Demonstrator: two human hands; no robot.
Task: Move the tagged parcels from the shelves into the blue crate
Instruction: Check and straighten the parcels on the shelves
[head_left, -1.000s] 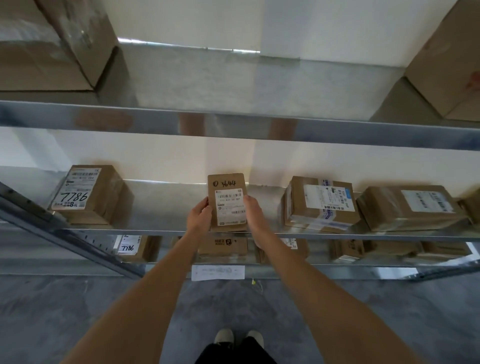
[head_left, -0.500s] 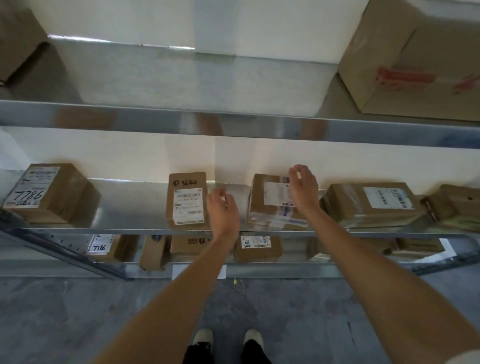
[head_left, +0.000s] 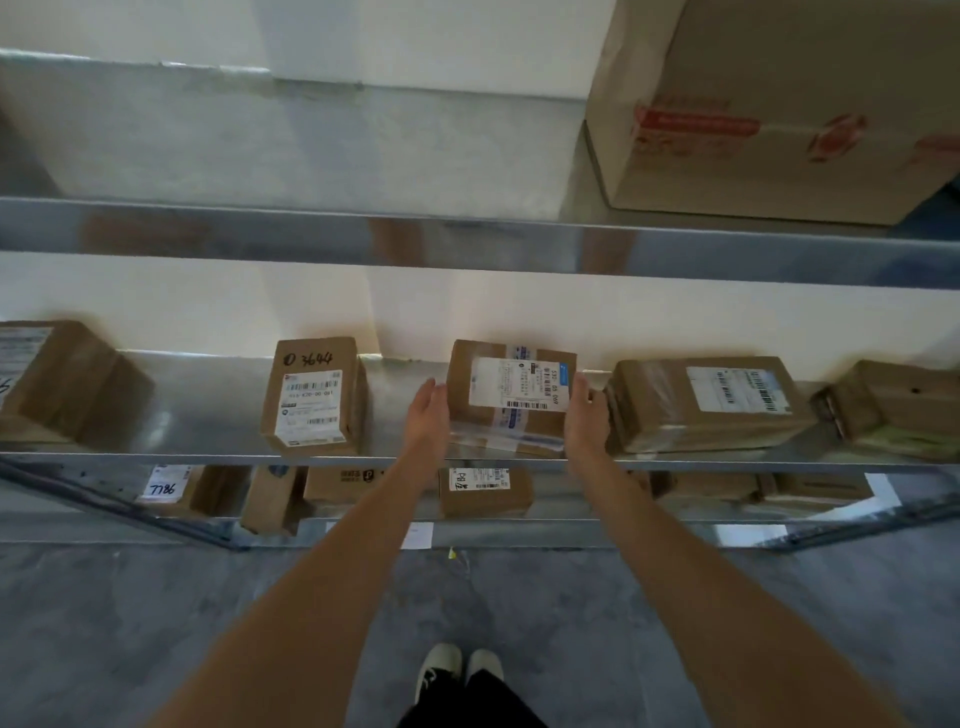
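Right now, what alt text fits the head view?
Both hands, left hand and right hand, flank a taped parcel on the middle metal shelf, fingers straight. A parcel marked 3644 stands to its left, more parcels lie right.

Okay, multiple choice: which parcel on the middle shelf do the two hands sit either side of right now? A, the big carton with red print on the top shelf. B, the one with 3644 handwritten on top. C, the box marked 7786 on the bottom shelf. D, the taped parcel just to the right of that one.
D: the left hand and right hand flank the taped parcel, while the 3644 parcel sits untouched to its left.
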